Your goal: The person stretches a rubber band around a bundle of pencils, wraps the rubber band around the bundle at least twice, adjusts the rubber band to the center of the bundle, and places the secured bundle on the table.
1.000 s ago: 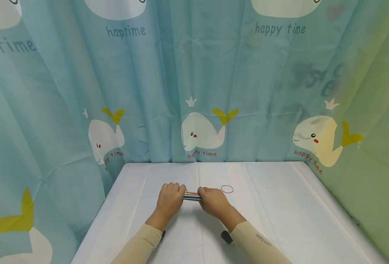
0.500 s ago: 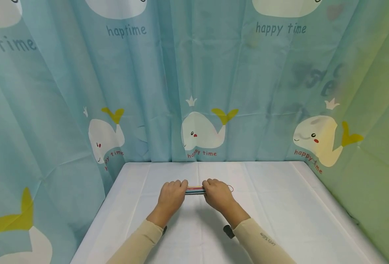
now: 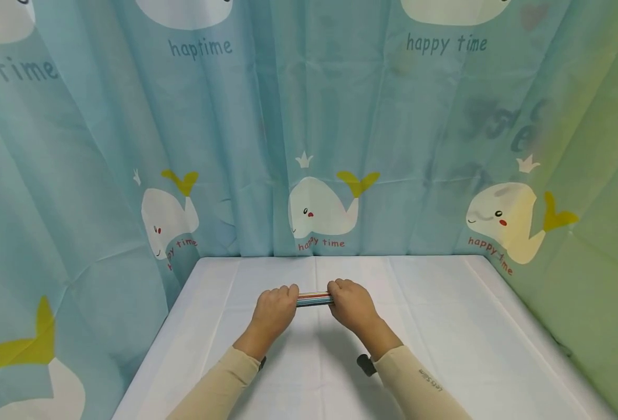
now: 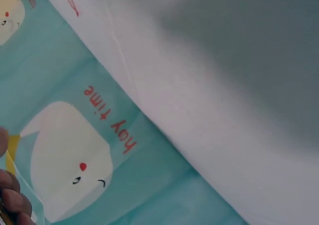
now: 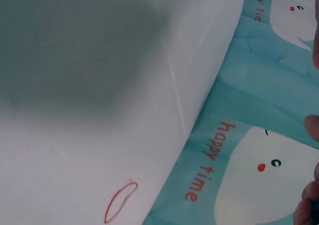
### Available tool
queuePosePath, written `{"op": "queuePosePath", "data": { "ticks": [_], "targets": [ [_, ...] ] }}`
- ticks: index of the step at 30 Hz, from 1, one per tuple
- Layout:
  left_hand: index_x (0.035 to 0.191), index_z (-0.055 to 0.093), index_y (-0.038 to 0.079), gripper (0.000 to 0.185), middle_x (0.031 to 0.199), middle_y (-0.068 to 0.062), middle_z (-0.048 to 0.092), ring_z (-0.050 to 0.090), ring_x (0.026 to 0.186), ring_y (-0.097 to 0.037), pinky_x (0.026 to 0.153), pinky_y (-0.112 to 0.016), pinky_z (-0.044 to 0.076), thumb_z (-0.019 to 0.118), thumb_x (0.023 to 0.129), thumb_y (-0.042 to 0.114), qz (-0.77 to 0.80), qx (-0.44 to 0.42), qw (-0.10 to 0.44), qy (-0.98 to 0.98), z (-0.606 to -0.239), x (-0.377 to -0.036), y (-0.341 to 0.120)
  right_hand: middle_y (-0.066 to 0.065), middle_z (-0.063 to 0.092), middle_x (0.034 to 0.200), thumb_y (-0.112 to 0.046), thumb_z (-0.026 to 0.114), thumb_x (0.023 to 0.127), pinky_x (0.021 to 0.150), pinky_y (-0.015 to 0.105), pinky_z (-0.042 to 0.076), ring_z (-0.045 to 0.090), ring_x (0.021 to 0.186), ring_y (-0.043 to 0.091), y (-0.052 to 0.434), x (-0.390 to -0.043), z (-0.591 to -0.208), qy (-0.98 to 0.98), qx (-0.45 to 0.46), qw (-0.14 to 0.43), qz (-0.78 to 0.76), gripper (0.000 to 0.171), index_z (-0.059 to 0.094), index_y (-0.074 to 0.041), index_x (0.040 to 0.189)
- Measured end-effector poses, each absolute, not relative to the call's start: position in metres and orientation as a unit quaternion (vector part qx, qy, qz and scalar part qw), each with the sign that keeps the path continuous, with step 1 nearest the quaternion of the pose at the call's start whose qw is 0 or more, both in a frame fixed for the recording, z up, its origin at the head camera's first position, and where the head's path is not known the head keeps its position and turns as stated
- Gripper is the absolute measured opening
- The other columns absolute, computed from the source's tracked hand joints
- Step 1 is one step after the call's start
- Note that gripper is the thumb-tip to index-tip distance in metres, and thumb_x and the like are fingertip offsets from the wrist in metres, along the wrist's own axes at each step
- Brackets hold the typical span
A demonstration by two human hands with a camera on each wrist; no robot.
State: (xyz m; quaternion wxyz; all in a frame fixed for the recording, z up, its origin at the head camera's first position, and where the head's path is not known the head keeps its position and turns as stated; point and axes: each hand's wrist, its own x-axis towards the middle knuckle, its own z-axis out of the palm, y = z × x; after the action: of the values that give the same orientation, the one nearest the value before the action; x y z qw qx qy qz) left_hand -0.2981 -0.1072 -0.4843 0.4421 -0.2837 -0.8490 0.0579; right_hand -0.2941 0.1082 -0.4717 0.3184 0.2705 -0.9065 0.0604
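Observation:
Both hands grip a bundle of slim coloured pencils (image 3: 314, 300), held level above the white table in the head view. My left hand (image 3: 273, 312) curls round its left end, and my right hand (image 3: 353, 306) round the right. Reddish, blue and dark strips show between the fists; both ends are hidden. A thin red rubber band (image 5: 136, 185) lies on the table in the right wrist view. The head view does not show it. Only some fingers (image 4: 14, 199) appear at the edge of the left wrist view.
A white cloth covers the table (image 3: 435, 361). Blue curtains (image 3: 246, 146) printed with whales hang close behind its far edge and on the left. A greenish curtain (image 3: 592, 280) borders the right side. Each wrist carries a black camera mount (image 3: 366, 364).
My right hand has moved right and away from me, with the left rising slightly. More of the pencils shows between the fists. The rubber band has dropped out of sight in the head view.

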Motion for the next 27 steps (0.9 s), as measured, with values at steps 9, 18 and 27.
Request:
{"op": "queuePosePath", "data": {
  "ticks": [9,18,27],
  "targets": [
    [0.077,0.052,0.009,0.015,0.057,-0.003,0.051,0.047,0.042,-0.014,0.038,-0.027,0.032,0.064,0.086,0.009,0.058,-0.308,0.423,-0.85,-0.474,-0.294,-0.101,-0.003,0.052,0.062,-0.014,0.075,0.077,0.049,0.029,0.041,0.044,0.051,0.013,0.104,-0.293,-0.473,-0.923,0.257,0.286,-0.011,0.023,0.052,-0.012,0.074],
    [0.08,0.054,0.009,0.018,0.058,-0.002,0.05,0.045,0.043,-0.013,0.04,-0.026,0.03,0.07,0.086,0.013,0.083,-0.299,0.418,-0.854,-0.475,-0.296,-0.104,-0.007,0.053,0.068,-0.027,0.08,0.077,0.053,0.027,0.043,0.049,0.058,0.011,0.113,-0.29,-0.472,-0.917,0.271,0.285,0.067,0.027,0.056,-0.014,0.082],
    [0.077,0.053,0.008,0.012,0.058,-0.004,0.048,0.047,0.045,-0.019,0.042,-0.027,0.026,0.064,0.082,0.006,0.057,-0.3,0.462,-0.832,-0.465,-0.304,-0.115,0.014,0.023,0.157,-0.038,0.018,0.107,0.113,0.048,0.017,0.02,0.144,0.031,0.133,-0.289,-0.466,-0.746,0.256,0.094,0.607,0.06,0.017,0.001,0.153]
  ]
}}
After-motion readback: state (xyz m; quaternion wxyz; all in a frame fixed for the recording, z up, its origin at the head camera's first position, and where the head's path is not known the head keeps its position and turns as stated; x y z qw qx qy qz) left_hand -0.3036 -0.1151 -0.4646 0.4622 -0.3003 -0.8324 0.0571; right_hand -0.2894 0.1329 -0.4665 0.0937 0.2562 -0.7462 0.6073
